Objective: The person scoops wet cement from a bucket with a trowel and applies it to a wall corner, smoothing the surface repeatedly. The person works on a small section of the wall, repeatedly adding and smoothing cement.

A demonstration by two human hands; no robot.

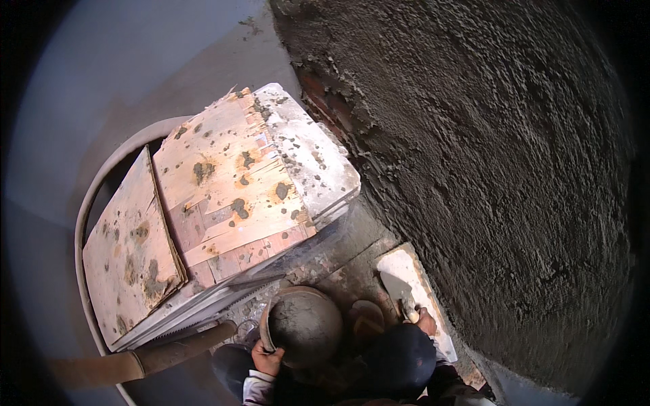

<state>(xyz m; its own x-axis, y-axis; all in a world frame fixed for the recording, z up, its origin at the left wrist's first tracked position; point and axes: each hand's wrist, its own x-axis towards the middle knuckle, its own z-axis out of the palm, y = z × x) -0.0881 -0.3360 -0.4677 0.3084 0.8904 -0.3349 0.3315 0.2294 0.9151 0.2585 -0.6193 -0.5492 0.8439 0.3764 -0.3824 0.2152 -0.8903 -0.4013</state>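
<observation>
The left hand (268,359) grips a bucket (266,323) by its rim, seemingly for steadiness. The right hand (426,322) holds a trowel (409,310).

Plywood boards (230,203): brightest zone along with the white panel (311,155); pale, near washed out on the panel, mortar spots crisp.
Mortar surface (474,149): dark, low sheen; light skims the ridges and brings out the grain.
Blue-grey surface (128,68): flat, hazy, cool-toned, little detail.
Bucket (298,290): rim catches light, inside dimmer.
Left hand (267,358), right hand (426,322): moderately lit, fine detail soft.
Dark clothing (396,358): sinks to near black.
Light source: out of frame.
Rim: black fisheye vignette, corners lost, outer parts bent.
</observation>
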